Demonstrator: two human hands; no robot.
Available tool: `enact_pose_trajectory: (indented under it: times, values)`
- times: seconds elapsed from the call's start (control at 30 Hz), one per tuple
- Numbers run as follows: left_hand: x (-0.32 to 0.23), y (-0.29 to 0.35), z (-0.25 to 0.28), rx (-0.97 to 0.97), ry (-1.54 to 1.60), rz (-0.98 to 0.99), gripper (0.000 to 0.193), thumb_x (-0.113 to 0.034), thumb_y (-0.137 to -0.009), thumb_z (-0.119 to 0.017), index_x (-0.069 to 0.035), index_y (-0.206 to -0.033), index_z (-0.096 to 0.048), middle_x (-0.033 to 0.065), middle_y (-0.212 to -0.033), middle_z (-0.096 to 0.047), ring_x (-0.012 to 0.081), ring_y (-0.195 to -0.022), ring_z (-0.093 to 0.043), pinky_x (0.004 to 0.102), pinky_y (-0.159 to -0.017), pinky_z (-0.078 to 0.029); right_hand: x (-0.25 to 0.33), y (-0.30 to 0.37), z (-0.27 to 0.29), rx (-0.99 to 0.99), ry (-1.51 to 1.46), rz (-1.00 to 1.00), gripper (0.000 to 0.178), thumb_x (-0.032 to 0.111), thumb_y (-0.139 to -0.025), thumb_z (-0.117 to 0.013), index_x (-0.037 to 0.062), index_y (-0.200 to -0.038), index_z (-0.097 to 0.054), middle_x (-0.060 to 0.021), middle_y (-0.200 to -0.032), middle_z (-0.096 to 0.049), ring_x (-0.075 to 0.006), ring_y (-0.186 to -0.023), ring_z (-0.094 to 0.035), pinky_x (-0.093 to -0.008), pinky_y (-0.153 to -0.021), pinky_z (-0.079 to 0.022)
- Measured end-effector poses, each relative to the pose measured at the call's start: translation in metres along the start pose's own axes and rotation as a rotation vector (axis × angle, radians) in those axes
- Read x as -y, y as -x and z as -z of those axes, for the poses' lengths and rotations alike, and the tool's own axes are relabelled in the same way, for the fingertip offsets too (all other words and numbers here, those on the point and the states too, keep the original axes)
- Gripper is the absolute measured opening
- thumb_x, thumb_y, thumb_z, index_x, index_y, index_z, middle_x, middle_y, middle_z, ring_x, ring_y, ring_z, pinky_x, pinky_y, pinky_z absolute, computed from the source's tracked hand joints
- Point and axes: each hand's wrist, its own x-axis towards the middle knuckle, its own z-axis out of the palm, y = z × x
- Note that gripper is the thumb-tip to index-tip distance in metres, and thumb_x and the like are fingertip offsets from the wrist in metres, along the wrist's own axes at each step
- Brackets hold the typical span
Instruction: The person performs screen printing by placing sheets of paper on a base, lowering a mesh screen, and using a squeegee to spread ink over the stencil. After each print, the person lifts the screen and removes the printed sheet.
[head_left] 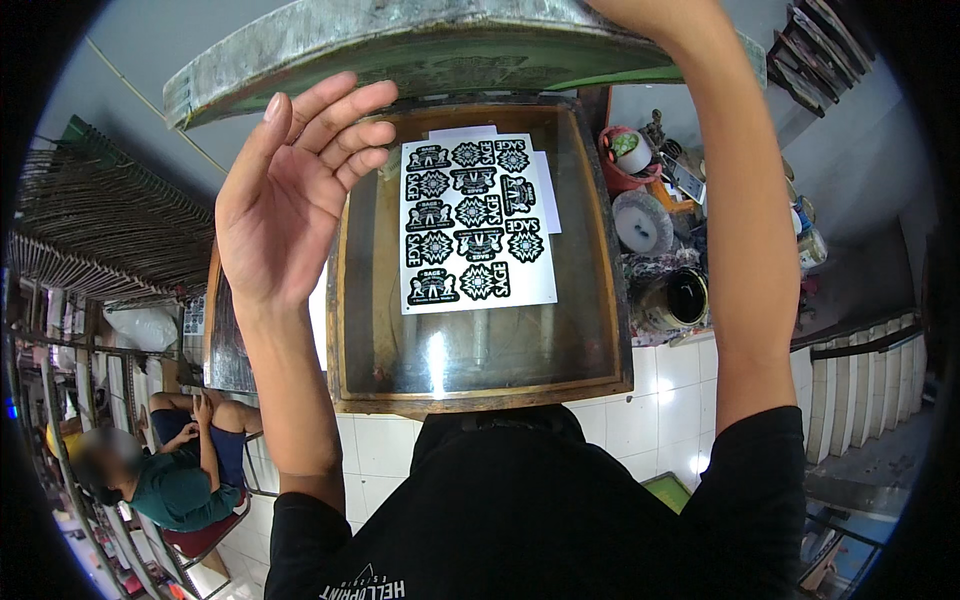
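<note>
A white sheet (pixel 478 222) printed with several black designs lies flat on a glass-topped wooden table (pixel 485 350) in front of me. White paper tabs (pixel 550 195) show along its right and top edges. Beyond it, a screen-printing frame (pixel 440 75) is tilted up, its greenish underside facing the table. My left hand (pixel 295 200) is raised over the table's left side, palm showing, fingers outstretched, holding nothing. My right arm reaches far forward, and my right hand (pixel 650 12) is at the frame's upper right edge, its fingers outside the picture.
To the right, a cluttered surface bears a red bucket (pixel 630 170), a round whitish container (pixel 642 224) and a can of dark liquid (pixel 687 297). A wire drying rack (pixel 100 220) stands at left. A person (pixel 190 480) sits at lower left on a chair, near the white tiled floor (pixel 665 420).
</note>
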Motion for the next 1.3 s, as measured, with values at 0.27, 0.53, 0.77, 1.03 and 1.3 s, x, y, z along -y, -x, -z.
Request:
enact_pose_trajectory:
  times: [0.27, 0.53, 0.77, 1.03, 1.3]
  values:
    - [0.010, 0.030, -0.005, -0.225, -0.280, 0.002, 0.049, -0.037, -0.107, -0.043, 0.008, -0.121, -0.059, 0.0235, -0.114, -0.069, 0.0212, -0.094, -0.067, 0.0333, -0.088, -0.051, 0.011, 0.029, -0.013, 0.092, -0.012, -0.096, 0.026, 0.015, -0.086, -0.064, -0.0056, -0.103, -0.062, -0.0284, -0.098, -0.065, -0.0423, -0.095, -0.063, -0.0457, -0.084, -0.048]
    - [0.057, 0.129, -0.004, -0.443, -0.323, 0.235, 0.030, -0.024, -0.103, -0.054, 0.003, -0.100, -0.065, 0.0248, -0.100, -0.073, 0.0198, -0.077, -0.069, 0.0371, -0.085, -0.053, -0.002, 0.095, -0.040, 0.102, 0.020, 0.040, 0.037, 0.021, -0.090, -0.069, 0.0031, -0.121, -0.059, -0.0192, -0.097, -0.066, -0.0367, -0.091, -0.063, -0.0419, -0.083, -0.048]
    - [0.130, 0.213, 0.009, -0.674, 0.140, 0.495, 0.019, -0.013, -0.100, -0.056, 0.005, -0.105, -0.060, 0.0301, -0.120, -0.065, 0.0319, -0.105, -0.070, 0.0410, -0.098, -0.054, -0.014, 0.133, -0.068, 0.377, -0.269, -0.302, 0.049, 0.024, -0.082, -0.078, -0.0011, -0.118, -0.056, -0.0259, -0.109, -0.067, -0.0436, -0.109, -0.062, -0.0465, -0.091, -0.047]
    - [0.161, 0.234, 0.024, -0.787, 0.432, 0.541, 0.028, -0.009, -0.097, -0.051, 0.009, -0.118, -0.054, 0.0303, -0.126, -0.061, 0.0355, -0.116, -0.064, 0.0463, -0.105, -0.050, -0.021, 0.170, -0.098, 0.435, -0.294, -0.300, 0.044, 0.022, -0.078, -0.082, 0.0009, -0.110, -0.059, -0.0194, -0.093, -0.067, -0.0337, -0.086, -0.064, -0.0402, -0.078, -0.048]
    - [0.157, 0.232, 0.024, -0.800, 0.457, 0.574, 0.033, -0.011, -0.098, -0.048, 0.011, -0.122, -0.050, 0.0304, -0.130, -0.060, 0.0345, -0.117, -0.064, 0.0458, -0.105, -0.050, -0.024, 0.177, -0.095, 0.341, -0.334, -0.380, 0.042, 0.026, -0.084, -0.076, -0.0025, -0.111, -0.060, -0.0256, -0.100, -0.067, -0.0435, -0.100, -0.064, -0.0466, -0.085, -0.049]
